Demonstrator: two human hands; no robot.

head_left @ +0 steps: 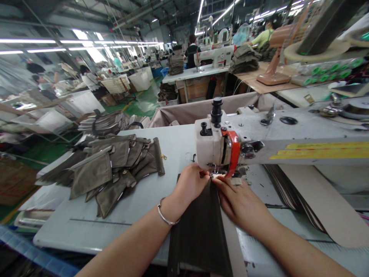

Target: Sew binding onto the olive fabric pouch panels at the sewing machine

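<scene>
A dark olive fabric piece (198,227) lies on the sewing table (144,200), running from the front edge up under the needle of the white sewing machine (219,148). My left hand (190,184), with a silver bangle on the wrist, presses on the fabric's top left corner, fingers curled at the presser foot. My right hand (239,200) lies on the fabric's right edge, fingertips pinched on it just below the red guard (234,152).
A heap of sewn olive pouches (112,165) lies on the table's left. Tan strips (314,200) lie under the machine arm at right. Thread cones (328,71) and a pink fan (276,54) stand behind. Other workers sit at machines farther back.
</scene>
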